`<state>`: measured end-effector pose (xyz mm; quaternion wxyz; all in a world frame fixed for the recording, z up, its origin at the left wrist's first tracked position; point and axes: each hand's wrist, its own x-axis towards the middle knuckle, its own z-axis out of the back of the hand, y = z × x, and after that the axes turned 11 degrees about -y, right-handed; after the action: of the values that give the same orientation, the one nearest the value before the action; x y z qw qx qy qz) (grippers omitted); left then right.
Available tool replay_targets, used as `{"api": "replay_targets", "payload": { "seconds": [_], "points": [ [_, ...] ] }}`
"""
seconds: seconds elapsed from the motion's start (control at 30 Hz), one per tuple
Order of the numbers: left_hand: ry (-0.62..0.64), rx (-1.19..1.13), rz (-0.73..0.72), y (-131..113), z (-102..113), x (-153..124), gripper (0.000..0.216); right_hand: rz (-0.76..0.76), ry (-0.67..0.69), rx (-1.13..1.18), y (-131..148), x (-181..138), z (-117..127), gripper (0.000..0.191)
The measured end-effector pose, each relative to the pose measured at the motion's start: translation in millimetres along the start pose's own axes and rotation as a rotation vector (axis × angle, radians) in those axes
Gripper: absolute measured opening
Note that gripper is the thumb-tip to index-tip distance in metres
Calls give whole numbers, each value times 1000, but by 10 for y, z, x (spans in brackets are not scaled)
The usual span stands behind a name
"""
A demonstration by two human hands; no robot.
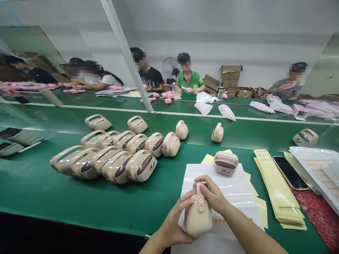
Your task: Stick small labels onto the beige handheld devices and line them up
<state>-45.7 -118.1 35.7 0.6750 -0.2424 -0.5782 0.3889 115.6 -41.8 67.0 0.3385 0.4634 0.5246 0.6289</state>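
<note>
Around and beneath both grips we see a green worktop (79,208), reaching far out to either side of them. To the left of the grips, well apart, a cluster of beige handled cases (106,158) stands in two close rows, and five lone cases (182,129) are spread out farther beyond the grips. Directly under the grips we have a glossy white sheet (190,176), with yellow paper edges peeking out from beneath it. Well to their right lie bagged sheets (323,173) on red bubble wrap (317,215), and, nearer the grips, a bundle of yellow strips (278,190). Between our hands is the held beige case (194,222), above the white sheet, its narrow end turned towards us. Our left grip (173,220) is wrapped about its left side and base; our right grip (213,195) grasps the handle from above. Just beyond them, one standing case (225,165) rests on the sheet. Right of the grips, past the strips, lies a dark phone (288,173). By our right thumb, the handle's end bears a small orange mark (201,205), perhaps a sticker, too small to make out.
</note>
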Motion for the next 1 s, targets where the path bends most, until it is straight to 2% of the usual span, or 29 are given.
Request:
{"api": "replay_targets", "payload": {
  "seconds": [0.13, 0.17, 0.2, 0.27, 0.33, 0.4, 0.43, 0.5, 0.6, 0.67, 0.73, 0.9, 1.0],
  "points": [
    [-298, -313, 273, -40, -25, 70, 64, -145, 195, 50, 130, 68, 181, 40],
    [-371, -358, 339, -34, -41, 143, 55, -203, 184, 103, 186, 78, 214, 40],
    [-438, -385, 374, -22, -63, 245, 50, -251, 122, 156, 252, 94, 247, 40],
    [-556, -393, 375, 22, -128, 518, 52, -273, -122, 207, 410, 172, 343, 38],
    [-661, -348, 334, 108, -215, 818, 58, -208, -422, 102, 582, 334, 521, 34],
    [-724, -261, 357, 244, -316, 1047, 48, -140, -656, -101, 727, 579, 787, 31],
    [-739, -221, 379, 327, -369, 1114, 42, -123, -726, -170, 774, 722, 939, 29],
    [-727, -147, 413, 495, -479, 1149, 36, -98, -826, -280, 799, 1018, 1241, 24],
    [-589, -40, 443, 675, -611, 1064, 30, -88, -938, -473, 664, 1411, 1606, 16],
    [-472, 8, 451, 733, -654, 1009, 25, -136, -968, -616, 503, 1597, 1788, 11],
    [-388, 45, 457, 770, -663, 986, 22, -226, -958, -740, 338, 1713, 1943, 14],
    [-321, 124, 473, 906, -669, 962, 24, -425, -881, -968, 151, 1787, 2219, 27],
    [-284, 150, 478, 977, -686, 937, 27, -417, -880, -1076, 199, 1820, 2165, 34]
  ]
}}
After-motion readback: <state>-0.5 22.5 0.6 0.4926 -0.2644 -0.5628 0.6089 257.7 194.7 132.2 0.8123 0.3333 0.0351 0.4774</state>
